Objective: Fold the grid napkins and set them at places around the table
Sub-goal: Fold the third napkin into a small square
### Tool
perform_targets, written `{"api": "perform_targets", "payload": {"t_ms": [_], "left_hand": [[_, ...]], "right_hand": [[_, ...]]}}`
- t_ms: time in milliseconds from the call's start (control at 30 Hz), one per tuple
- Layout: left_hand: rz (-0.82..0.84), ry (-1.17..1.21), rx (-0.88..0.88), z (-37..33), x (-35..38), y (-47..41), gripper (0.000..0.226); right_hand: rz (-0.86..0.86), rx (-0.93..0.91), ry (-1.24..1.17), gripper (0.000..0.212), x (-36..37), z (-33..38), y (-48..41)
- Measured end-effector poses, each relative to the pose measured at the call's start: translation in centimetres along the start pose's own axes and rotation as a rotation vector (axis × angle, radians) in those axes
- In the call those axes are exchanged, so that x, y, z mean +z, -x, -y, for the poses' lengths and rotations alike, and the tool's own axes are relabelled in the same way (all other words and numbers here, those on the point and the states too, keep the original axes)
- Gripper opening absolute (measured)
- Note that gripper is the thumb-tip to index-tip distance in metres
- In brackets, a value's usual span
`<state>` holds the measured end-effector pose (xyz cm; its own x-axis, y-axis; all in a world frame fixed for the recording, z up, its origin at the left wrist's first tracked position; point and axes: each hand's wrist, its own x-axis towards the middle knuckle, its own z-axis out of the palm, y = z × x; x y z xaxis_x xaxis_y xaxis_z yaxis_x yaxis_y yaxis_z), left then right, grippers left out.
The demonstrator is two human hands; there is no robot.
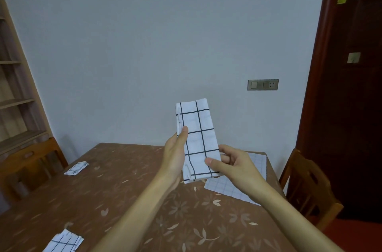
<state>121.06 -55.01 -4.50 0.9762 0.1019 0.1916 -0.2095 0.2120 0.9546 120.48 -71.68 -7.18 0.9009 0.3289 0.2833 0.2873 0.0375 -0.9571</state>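
Napkin (198, 127), folded, is pinched by fingers (183, 134) of left hand (174, 156) and right hand (231, 163); either grip slackening above the tabletop (124, 179) could spill its folds.

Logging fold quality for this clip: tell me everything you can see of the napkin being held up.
The held napkin is white cloth with a dark grid, folded into a long narrow rectangle. It is held upright above the table, top leaning slightly left. The left hand grips its left edge, thumb on the front; the right hand pinches its lower right corner.
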Motion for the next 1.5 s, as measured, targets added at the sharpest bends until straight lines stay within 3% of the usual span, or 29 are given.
{"api": "perform_targets", "payload": {"t_ms": [100, 267, 600, 800, 867, 1000, 1133, 1300, 1433, 1500], "left_hand": [[0.030, -0.136, 0.067, 0.0, -0.3, -0.1, 0.032], [0.226, -0.427, 0.158, -0.4, -1.7, 0.2, 0.022], [0.339, -0.427, 0.092, -0.8, -2.4, 0.6, 0.027], [0.259, -0.374, 0.122, -0.9, -2.8, 0.1, 0.014], [0.264, -0.324, 0.132, -0.8, -2.7, 0.1, 0.024], [0.245, -0.196, 0.087, -0.6, -2.2, 0.5, 0.018], [0.243, -0.161, 0.080, -0.4, -2.6, 0.6, 0.027], [0.238, -0.158, 0.117, -0.5, -2.5, 1.0, 0.031], [0.264, -0.186, 0.187, -0.6, -2.4, 1.3, 0.024], [0.227, -0.224, 0.262, -0.4, -2.2, 1.4, 0.013]], "right_hand": [[-0.042, -0.003, 0.032, 0.022, -0.4, -0.4, 0.1], [-0.114, -0.026, 0.043, 0.017, -1.6, -0.9, 0.2], [-0.126, -0.024, -0.013, 0.019, -2.0, 1.2, 0.2], [-0.144, 0.012, -0.082, 0.023, -2.4, 0.9, 0.1], [-0.133, 0.020, -0.121, 0.025, -2.4, 0.8, 0.1], [-0.126, 0.016, -0.197, 0.032, -2.4, 0.6, 0.3], [-0.111, 0.004, -0.181, 0.036, -2.7, 0.5, 0.2], [-0.077, 0.051, -0.267, 0.040, -2.4, 0.7, 0.2], [-0.068, 0.072, -0.311, 0.030, -2.3, 1.1, 0.3], [-0.077, 0.088, -0.304, 0.036, -2.4, 0.9, 0.2]]}}
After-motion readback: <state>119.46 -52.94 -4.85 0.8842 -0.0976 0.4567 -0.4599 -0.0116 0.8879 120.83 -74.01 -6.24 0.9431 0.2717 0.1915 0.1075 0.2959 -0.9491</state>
